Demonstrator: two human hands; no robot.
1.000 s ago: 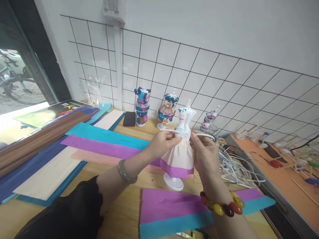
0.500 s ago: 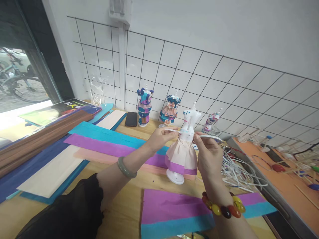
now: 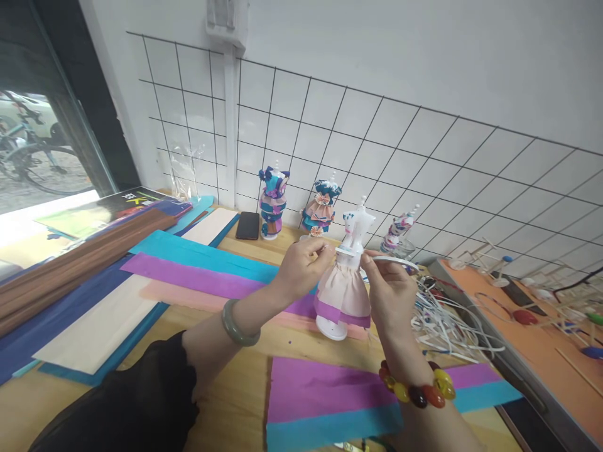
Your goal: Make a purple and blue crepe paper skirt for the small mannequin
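A small white dress-form mannequin (image 3: pixel 360 226) wears a gathered cream skirt (image 3: pixel 343 289) with a purple hem band. A narrow white strip of tape (image 3: pixel 346 252) crosses its waist just above the skirt. My left hand (image 3: pixel 306 263) is closed in a pinch at the strip's left end, beside the waist. My right hand (image 3: pixel 391 292) grips a thin white roll of tape (image 3: pixel 400 261), seen nearly edge-on, right of the waist. Its thumb is close to the mannequin's side. The round white base (image 3: pixel 331 329) shows below the skirt.
Behind stand dressed mannequins (image 3: pixel 272 204) and a black phone (image 3: pixel 247 225). Crepe paper strips (image 3: pixel 202 267) lie at left, and a purple-and-blue sheet (image 3: pixel 325 395) in front. White cords (image 3: pixel 443 320) heap at right, beside an orange surface (image 3: pixel 527 339) with wooden models.
The mannequin first shifted right, then slightly back left with its base tilting. My left hand's fingers have curled in more, and less strip shows beyond them. The right hand still holds the roll.
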